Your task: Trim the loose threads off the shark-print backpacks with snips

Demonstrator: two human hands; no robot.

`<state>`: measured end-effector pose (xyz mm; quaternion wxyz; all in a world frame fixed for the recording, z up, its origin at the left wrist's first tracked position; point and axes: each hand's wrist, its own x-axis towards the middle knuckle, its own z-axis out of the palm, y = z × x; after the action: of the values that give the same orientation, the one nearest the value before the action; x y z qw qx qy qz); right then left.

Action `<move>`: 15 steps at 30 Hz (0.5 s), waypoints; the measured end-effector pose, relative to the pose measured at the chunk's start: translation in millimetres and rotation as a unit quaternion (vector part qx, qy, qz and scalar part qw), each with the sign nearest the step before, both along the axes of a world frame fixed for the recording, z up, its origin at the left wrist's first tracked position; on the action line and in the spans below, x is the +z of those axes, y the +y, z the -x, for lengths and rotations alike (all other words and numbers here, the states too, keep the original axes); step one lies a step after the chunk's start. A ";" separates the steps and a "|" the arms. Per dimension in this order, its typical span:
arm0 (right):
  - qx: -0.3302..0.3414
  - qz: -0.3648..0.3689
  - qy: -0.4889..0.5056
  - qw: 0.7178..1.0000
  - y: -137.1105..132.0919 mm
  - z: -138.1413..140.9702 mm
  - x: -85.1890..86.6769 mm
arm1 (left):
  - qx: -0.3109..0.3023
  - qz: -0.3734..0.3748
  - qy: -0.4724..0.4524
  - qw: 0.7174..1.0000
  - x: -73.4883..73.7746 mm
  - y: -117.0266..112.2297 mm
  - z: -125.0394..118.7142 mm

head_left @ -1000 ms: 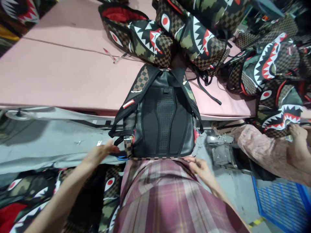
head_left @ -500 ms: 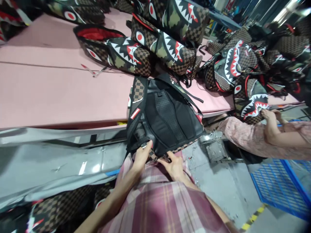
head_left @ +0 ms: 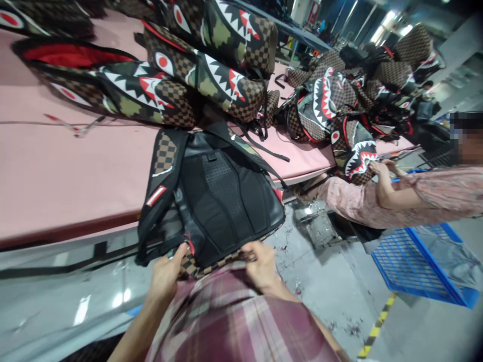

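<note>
A shark-mouth backpack (head_left: 219,201) lies back-side up, its black padded panel showing, half on the pink table (head_left: 56,176) and half over the near edge. My left hand (head_left: 168,271) grips its lower left corner at the checkered trim. My right hand (head_left: 260,264) pinches the bottom edge near the middle. Both hands are closed on the bag, just above my plaid shirt.
Several matching shark-print backpacks (head_left: 181,80) are piled at the back of the table and further right (head_left: 339,115). A co-worker in a pink sleeve (head_left: 377,201) handles another bag at right. A blue crate (head_left: 418,261) stands on the floor. Grey plastic sheet (head_left: 68,296) hangs below the table.
My view has swung right. The backpack has turned slightly, and my two hands have spread apart along its bottom edge, the left one moving to the corner.
</note>
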<state>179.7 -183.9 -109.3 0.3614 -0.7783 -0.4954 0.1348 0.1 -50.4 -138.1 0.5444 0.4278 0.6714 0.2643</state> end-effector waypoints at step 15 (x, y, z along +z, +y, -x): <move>-0.228 -0.058 0.158 0.959 3.1 -85.5 10.6 | -0.144 -0.170 0.191 0.956 20.4 -22.5 24.9</move>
<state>265.2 -180.9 -98.7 0.5007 -0.8173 -0.2479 0.1410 -24.9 -72.9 -117.8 0.3570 0.6490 0.6393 0.2067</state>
